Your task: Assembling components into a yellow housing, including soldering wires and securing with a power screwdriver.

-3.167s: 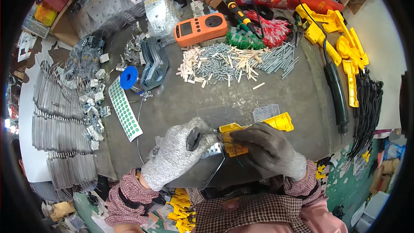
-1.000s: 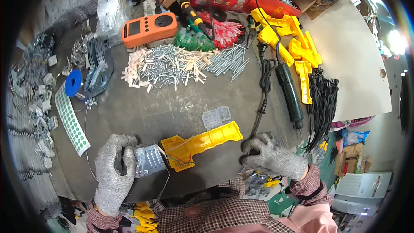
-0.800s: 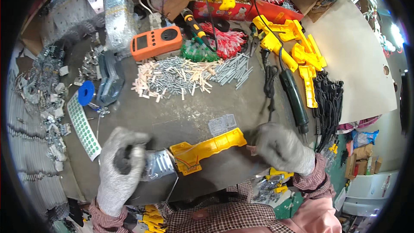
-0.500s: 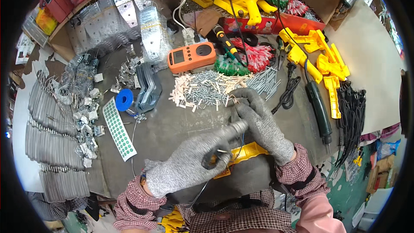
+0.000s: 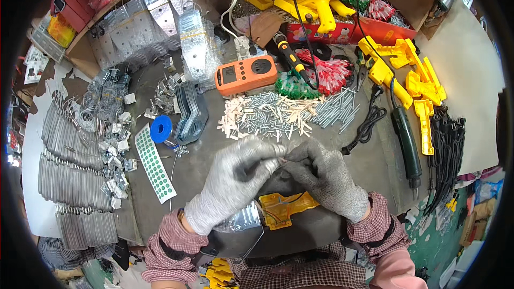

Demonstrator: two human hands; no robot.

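Left grip point(image 5: 230, 176) and right grip point(image 5: 329, 182) about meet tip to tip over the surface point(image 5: 375, 171); can't tell how far closed or what's held, too small and blurry. Yellow casing point(image 5: 271, 202) lies just on the wearer's side of both, metal plate point(image 5: 246, 218) at its left end.

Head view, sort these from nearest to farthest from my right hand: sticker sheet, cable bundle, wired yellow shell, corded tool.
From your right hand:
1. Wired yellow shell: just to its left, nearer your body.
2. Corded tool: to its right.
3. Cable bundle: farther right, past the tool.
4. Sticker sheet: far left, beyond your left hand.
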